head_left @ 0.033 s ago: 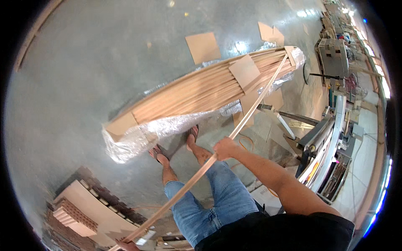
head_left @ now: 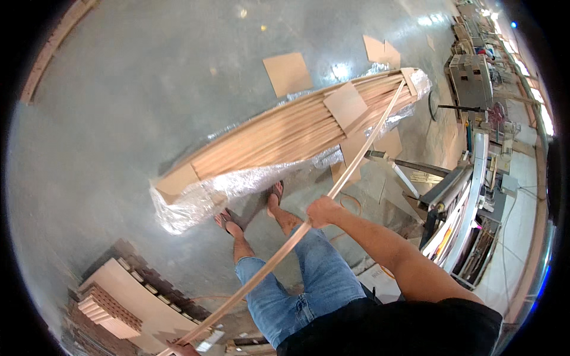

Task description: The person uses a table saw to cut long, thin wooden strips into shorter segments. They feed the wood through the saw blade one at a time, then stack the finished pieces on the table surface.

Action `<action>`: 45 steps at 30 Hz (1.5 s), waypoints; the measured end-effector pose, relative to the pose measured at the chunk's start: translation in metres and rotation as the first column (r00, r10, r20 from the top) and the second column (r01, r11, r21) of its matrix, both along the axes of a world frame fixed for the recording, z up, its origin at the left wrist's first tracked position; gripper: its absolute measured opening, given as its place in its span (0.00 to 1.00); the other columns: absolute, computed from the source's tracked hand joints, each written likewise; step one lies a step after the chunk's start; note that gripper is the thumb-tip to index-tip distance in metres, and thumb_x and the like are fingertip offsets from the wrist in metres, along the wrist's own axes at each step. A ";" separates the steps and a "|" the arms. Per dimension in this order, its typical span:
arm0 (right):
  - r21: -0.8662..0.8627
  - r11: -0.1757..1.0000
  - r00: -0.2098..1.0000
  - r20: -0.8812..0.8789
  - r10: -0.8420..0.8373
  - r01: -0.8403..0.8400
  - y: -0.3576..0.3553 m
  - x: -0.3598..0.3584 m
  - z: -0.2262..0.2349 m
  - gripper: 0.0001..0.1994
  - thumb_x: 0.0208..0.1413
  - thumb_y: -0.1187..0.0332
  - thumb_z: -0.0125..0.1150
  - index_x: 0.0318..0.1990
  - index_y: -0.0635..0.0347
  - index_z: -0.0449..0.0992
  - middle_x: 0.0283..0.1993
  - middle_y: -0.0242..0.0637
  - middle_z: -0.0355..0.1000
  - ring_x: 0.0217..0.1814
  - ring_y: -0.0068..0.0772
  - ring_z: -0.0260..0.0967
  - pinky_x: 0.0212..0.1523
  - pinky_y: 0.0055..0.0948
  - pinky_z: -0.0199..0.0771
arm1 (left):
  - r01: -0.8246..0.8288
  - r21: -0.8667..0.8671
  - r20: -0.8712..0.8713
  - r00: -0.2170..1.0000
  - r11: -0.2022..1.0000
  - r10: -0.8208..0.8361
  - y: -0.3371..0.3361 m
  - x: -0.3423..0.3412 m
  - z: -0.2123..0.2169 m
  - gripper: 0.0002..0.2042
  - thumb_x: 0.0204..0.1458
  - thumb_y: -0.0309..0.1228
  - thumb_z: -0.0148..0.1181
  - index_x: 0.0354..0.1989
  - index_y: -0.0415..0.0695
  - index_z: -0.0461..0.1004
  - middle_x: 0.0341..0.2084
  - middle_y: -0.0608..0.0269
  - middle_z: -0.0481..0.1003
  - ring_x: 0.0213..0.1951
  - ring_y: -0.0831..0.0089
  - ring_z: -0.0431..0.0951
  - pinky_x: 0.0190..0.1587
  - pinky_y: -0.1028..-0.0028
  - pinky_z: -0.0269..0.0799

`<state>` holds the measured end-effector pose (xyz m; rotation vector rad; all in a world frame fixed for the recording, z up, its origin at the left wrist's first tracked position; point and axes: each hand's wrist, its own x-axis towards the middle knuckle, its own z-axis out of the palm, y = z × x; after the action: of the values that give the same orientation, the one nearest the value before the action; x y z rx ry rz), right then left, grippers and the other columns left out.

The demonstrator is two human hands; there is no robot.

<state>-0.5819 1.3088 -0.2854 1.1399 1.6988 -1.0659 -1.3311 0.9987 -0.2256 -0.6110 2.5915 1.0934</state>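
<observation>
A long, thin wooden strip [head_left: 267, 265] runs slantwise across my body, from the lower left up to the far right. My right hand [head_left: 322, 212] is wrapped around it near the middle, in front of my thigh. At the bottom edge my left hand [head_left: 183, 349], only partly in view, grips the strip close to its lower end. The far part of the strip passes over the right end of a long bundle of similar wooden strips [head_left: 261, 142]. Clear plastic wrap [head_left: 184, 215] lies bunched along the bundle's near side and around both ends. A cardboard piece [head_left: 346, 105] rests on top.
Flat cardboard sheets [head_left: 287, 73] lie on the grey floor [head_left: 136, 95] beyond the bundle. A metal-framed machine or bench [head_left: 457, 196] stands to my right. At the lower left, stacked wooden pieces [head_left: 107, 311] sit on a pale board [head_left: 139, 302]. My sandalled feet are close to the bundle.
</observation>
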 end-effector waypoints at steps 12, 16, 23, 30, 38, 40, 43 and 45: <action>0.476 0.864 0.987 -0.064 -0.148 0.160 0.002 -0.110 0.218 0.12 0.44 0.57 0.65 0.31 0.53 0.85 0.36 0.38 0.81 0.49 0.40 0.78 0.57 0.43 0.68 | 0.703 -0.705 0.452 0.549 0.095 -0.703 0.097 -0.050 0.053 0.26 0.66 0.42 0.52 0.68 0.40 0.63 0.50 0.52 0.78 0.49 0.61 0.79 0.48 0.63 0.76; 0.786 0.581 0.975 -0.136 -0.175 0.213 0.006 -0.121 0.293 0.10 0.38 0.60 0.67 0.28 0.52 0.81 0.36 0.34 0.78 0.52 0.36 0.73 0.60 0.37 0.65 | 0.912 -0.255 0.318 0.394 0.323 -0.862 0.202 -0.030 0.029 0.27 0.66 0.46 0.51 0.67 0.40 0.64 0.53 0.53 0.77 0.51 0.64 0.78 0.51 0.63 0.74; 0.992 0.051 0.970 -0.101 -0.221 0.115 -0.024 -0.115 0.390 0.09 0.39 0.66 0.64 0.30 0.55 0.75 0.36 0.32 0.72 0.51 0.34 0.69 0.64 0.36 0.63 | 0.397 0.780 0.024 -0.791 -0.483 -0.611 0.391 0.340 0.197 0.26 0.65 0.47 0.52 0.62 0.38 0.70 0.51 0.58 0.77 0.49 0.70 0.78 0.53 0.68 0.72; 0.981 -0.178 0.913 -0.138 -0.384 0.073 -0.125 -0.071 0.447 0.06 0.42 0.68 0.61 0.30 0.56 0.75 0.34 0.33 0.69 0.51 0.37 0.68 0.74 0.48 0.57 | 0.377 -0.071 -0.489 -0.820 -0.923 -0.297 0.262 0.530 0.322 0.16 0.54 0.38 0.68 0.41 0.38 0.74 0.33 0.37 0.78 0.38 0.41 0.80 0.37 0.51 0.73; 0.946 -0.315 0.849 -0.224 -0.478 0.072 -0.271 -0.049 0.418 0.08 0.43 0.68 0.61 0.33 0.54 0.74 0.36 0.33 0.66 0.53 0.38 0.68 0.74 0.54 0.55 | -0.060 0.209 -0.396 -0.918 -0.976 -0.028 0.212 0.565 0.297 0.14 0.52 0.36 0.67 0.33 0.36 0.78 0.19 0.44 0.75 0.24 0.51 0.80 0.30 0.59 0.72; 0.935 -0.351 0.800 -0.253 -0.544 0.057 -0.320 -0.026 0.430 0.09 0.43 0.68 0.62 0.35 0.54 0.74 0.37 0.34 0.66 0.55 0.38 0.68 0.75 0.55 0.53 | -0.157 0.184 -0.336 -0.938 -0.970 0.088 0.197 0.582 0.300 0.14 0.52 0.37 0.68 0.33 0.36 0.78 0.17 0.46 0.74 0.21 0.56 0.78 0.29 0.60 0.71; 0.939 -0.315 0.682 -0.141 -0.718 -0.138 -0.410 0.019 0.434 0.15 0.44 0.63 0.66 0.42 0.51 0.77 0.45 0.35 0.70 0.61 0.39 0.68 0.76 0.58 0.49 | -0.273 0.174 -0.215 -0.948 -0.946 0.234 0.179 0.604 0.301 0.15 0.51 0.39 0.69 0.33 0.36 0.79 0.15 0.50 0.72 0.19 0.63 0.76 0.27 0.63 0.71; 0.913 -0.324 0.584 -0.125 -0.802 -0.248 -0.481 0.045 0.436 0.15 0.48 0.59 0.69 0.43 0.50 0.79 0.48 0.35 0.72 0.62 0.40 0.69 0.75 0.58 0.51 | -0.367 0.155 -0.188 -0.923 -0.917 0.337 0.160 0.623 0.313 0.16 0.50 0.39 0.70 0.33 0.37 0.80 0.14 0.52 0.72 0.19 0.66 0.75 0.27 0.65 0.70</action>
<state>-0.5372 0.8277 0.1510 2.7943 1.1647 1.1296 -0.7078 1.1591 0.0876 2.1917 0.0060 -0.3605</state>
